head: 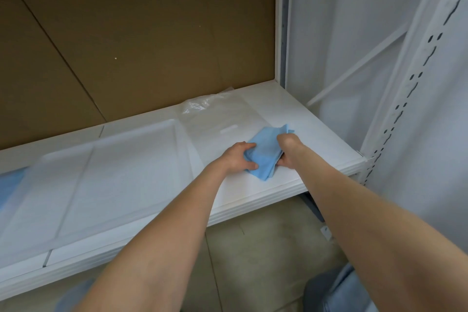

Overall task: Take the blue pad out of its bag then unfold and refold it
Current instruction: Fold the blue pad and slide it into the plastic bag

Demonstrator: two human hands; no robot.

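Note:
The blue pad point(266, 152) lies folded into a small thick bundle on the white shelf point(316, 134), near its right front corner. My left hand point(239, 157) grips the pad's left edge, thumb and fingers curled onto it. My right hand point(288, 151) grips the right edge, fingers curled around the layers. The clear plastic bag point(217, 119) lies flat and empty on the shelf just behind the pad, its crumpled mouth toward the back wall.
A translucent white tray lid point(101, 172) covers the shelf's left half. Brown cardboard point(139, 33) forms the back wall. A perforated white upright point(405, 109) stands at the right. Below the shelf edge is a tiled floor point(266, 248).

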